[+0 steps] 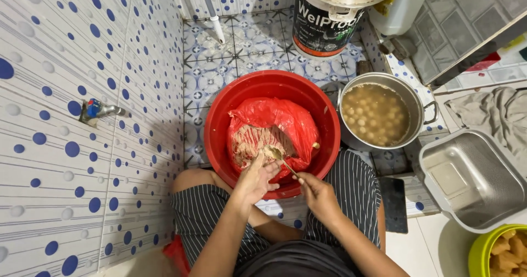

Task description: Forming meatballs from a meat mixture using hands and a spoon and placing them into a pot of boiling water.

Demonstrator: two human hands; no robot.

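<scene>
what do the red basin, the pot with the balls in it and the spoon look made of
Red basin: probably plastic, going by its even glossy colour and thick rolled rim. Pot: metal, likely aluminium or steel, with a dull grey sheen and riveted side handle. Spoon in the right hand: looks metal, thin and shiny.

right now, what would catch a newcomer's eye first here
The big red basin in the middle of the tiled floor, lined with a red plastic bag of pale paste. Over it, the left hand cups some paste while the right hand holds a spoon. Right of it stands a pot of floating balls.
</scene>
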